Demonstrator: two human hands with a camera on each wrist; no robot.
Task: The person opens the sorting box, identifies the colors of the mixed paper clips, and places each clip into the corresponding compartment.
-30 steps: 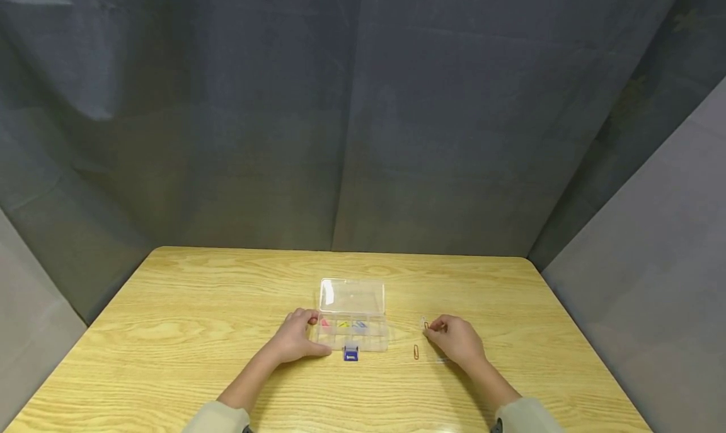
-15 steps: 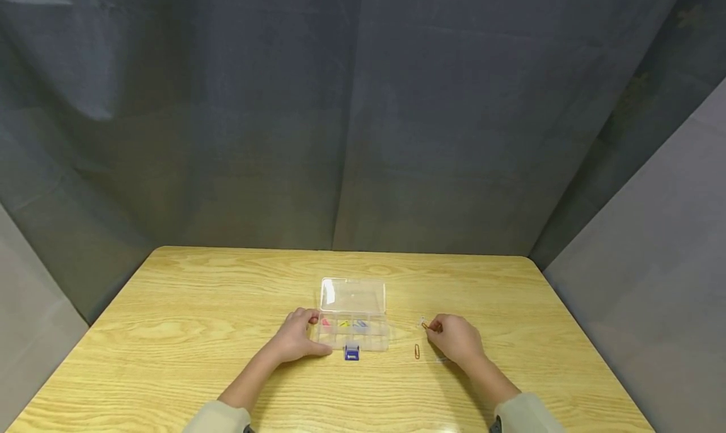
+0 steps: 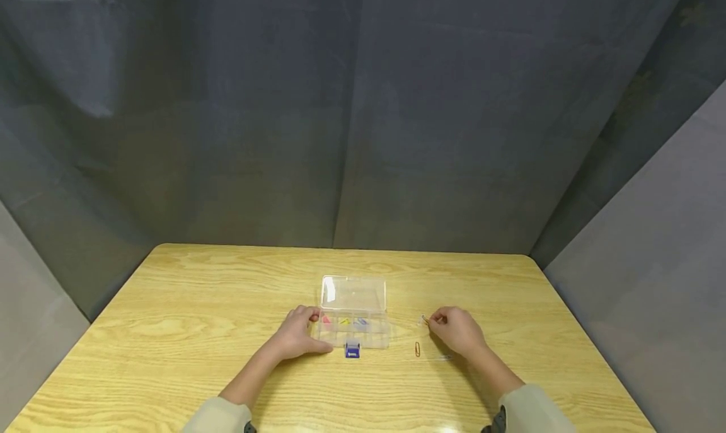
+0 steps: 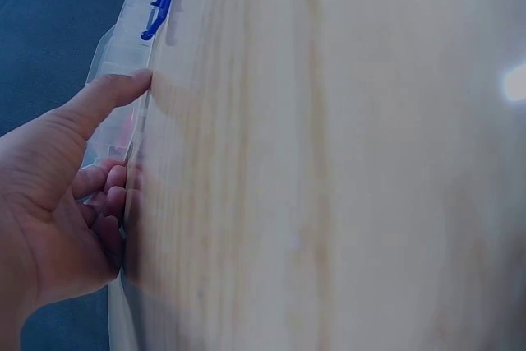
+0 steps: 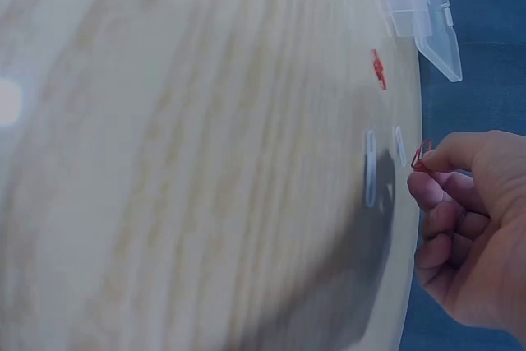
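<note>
My left hand (image 3: pixel 295 335) holds the left side of a clear plastic compartment box (image 3: pixel 354 293), whose lid stands open at the back. In the left wrist view the thumb presses the front edge near a blue latch (image 4: pixel 160 12), and the other fingers curl at the side. Thumb and forefinger of my right hand (image 3: pixel 458 332) pinch a red paper clip (image 5: pixel 422 154), held off the table. Below it lie two white paper clips, a nearer one (image 5: pixel 370 168) and a farther one (image 5: pixel 400 146). Another red paper clip (image 3: pixel 417 349) rests between box and right hand.
Small pink (image 3: pixel 326 319), yellow (image 3: pixel 345 321) and blue pieces (image 3: pixel 361 321) lie in separate back-row compartments. The wood-grain table (image 3: pixel 198 332) ends at a dark curtain (image 3: pixel 363 137) behind, with pale panels at both sides.
The right hand has risen slightly with the red paper clip, whose angle in the fingers has turned. The left hand keeps its place on the box.
</note>
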